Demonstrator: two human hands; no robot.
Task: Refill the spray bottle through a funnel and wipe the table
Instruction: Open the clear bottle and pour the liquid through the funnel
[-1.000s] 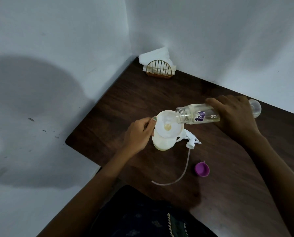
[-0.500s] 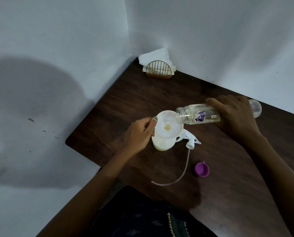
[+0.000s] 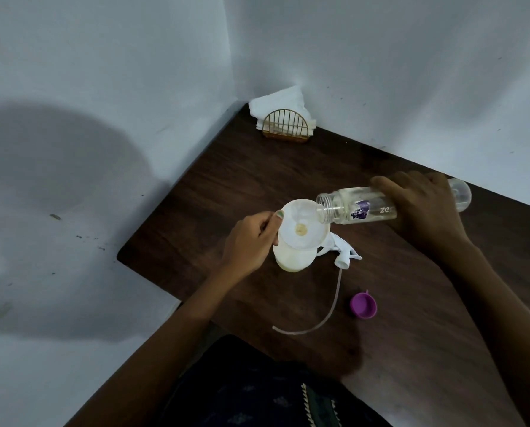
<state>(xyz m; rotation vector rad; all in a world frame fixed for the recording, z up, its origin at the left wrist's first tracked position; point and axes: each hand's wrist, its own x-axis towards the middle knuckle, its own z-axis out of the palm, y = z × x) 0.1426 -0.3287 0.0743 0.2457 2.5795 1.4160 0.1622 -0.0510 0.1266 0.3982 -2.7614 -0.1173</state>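
Little shifted: right hand (image 3: 424, 211) keeps gripping tilted clear plastic bottle (image 3: 359, 208) over white funnel (image 3: 300, 228), left hand (image 3: 251, 238) pinching its rim; refill underway, wiping pending.

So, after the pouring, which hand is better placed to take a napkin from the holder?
Probably the right hand, once it sets down the clear bottle. The left hand pinches the funnel on the spray bottle, steadying it.

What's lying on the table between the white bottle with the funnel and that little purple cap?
In the head view, the detached spray head lies beside the spray bottle, and its thin tube curves across the table left of the purple cap.
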